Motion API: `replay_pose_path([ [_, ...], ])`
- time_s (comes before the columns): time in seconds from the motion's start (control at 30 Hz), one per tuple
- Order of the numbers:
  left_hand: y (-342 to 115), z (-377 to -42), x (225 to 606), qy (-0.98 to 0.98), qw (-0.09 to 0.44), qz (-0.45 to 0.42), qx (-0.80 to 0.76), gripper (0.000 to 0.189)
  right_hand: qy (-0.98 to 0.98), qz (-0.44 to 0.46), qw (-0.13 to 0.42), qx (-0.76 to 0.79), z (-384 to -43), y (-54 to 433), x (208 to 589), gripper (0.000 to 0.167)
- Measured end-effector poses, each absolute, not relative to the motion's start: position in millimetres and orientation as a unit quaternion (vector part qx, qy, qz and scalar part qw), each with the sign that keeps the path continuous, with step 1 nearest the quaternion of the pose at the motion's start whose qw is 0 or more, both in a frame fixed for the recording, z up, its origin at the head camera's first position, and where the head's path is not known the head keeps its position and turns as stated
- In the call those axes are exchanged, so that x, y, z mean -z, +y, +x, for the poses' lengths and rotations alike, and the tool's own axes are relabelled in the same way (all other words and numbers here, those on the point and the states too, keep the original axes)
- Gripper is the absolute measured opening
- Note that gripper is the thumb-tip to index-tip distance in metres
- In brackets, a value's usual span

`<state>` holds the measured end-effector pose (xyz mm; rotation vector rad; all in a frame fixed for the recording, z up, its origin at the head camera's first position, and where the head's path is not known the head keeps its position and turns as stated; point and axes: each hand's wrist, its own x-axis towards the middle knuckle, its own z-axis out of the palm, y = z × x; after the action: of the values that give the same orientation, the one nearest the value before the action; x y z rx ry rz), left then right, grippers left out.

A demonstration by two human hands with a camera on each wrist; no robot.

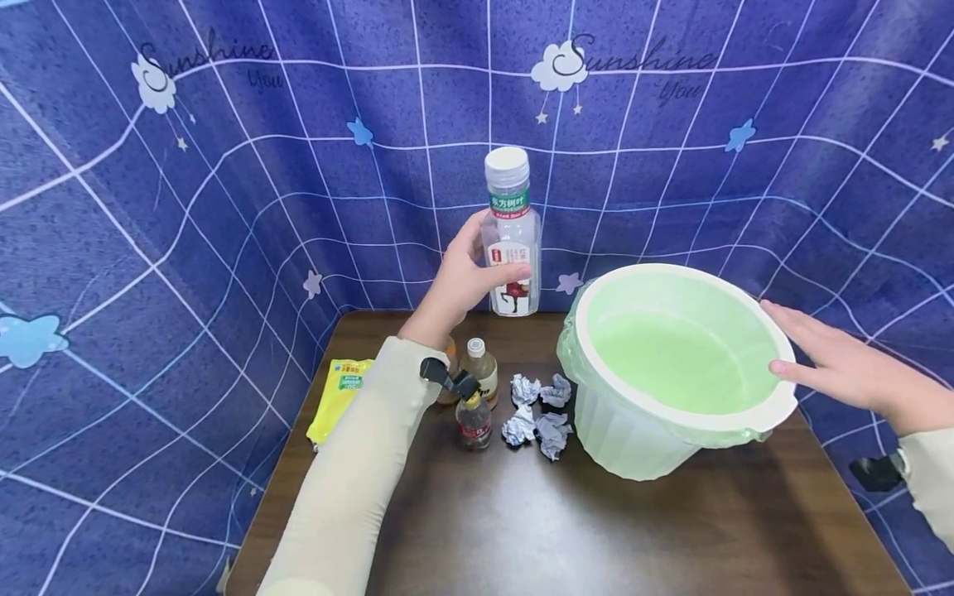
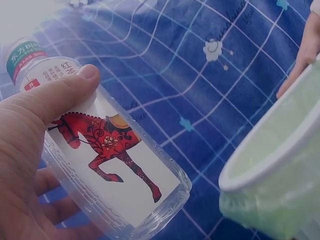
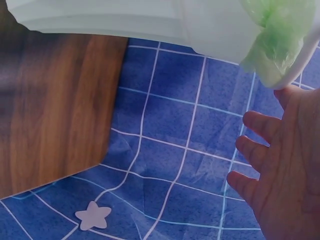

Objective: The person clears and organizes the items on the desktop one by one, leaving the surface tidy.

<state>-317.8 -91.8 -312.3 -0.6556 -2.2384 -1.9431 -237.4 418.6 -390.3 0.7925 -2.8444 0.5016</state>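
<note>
My left hand (image 1: 477, 269) grips an empty-looking clear plastic bottle (image 1: 513, 236) with a white cap and green neck band, held upright above the far table edge. In the left wrist view the bottle's label (image 2: 120, 155) shows a red horse, and the thumb lies across it. To its right stands a white bin (image 1: 633, 443) lined with a pale green bag (image 1: 671, 356). My right hand (image 1: 842, 364) is at the bin's right rim, thumb and fingers extended. In the right wrist view its spread fingers (image 3: 252, 152) show below the rim.
Crumpled paper balls (image 1: 519, 424) lie left of the bin. Beside them stand a small bottle with a red label (image 1: 474, 426) and a white-capped bottle (image 1: 484, 368); another is partly behind my sleeve. A yellow packet (image 1: 335, 397) lies at the table's left. Blue patterned cloth (image 1: 373, 207) hangs behind.
</note>
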Motion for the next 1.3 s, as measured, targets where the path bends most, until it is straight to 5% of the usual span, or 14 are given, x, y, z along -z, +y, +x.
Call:
replay_pose_path([
  [0.4, -49, -326, 292, -0.716, 0.015, -0.246, 0.653, 0.081, -0.947, 0.263, 0.057, -0.175, -239, 417, 386, 0.083],
  [1.3, 38, -312, 335, -0.704, -0.094, -0.277, 0.647, 0.083, -0.952, 0.237, 0.031, -0.193, -234, 416, 384, 0.082],
])
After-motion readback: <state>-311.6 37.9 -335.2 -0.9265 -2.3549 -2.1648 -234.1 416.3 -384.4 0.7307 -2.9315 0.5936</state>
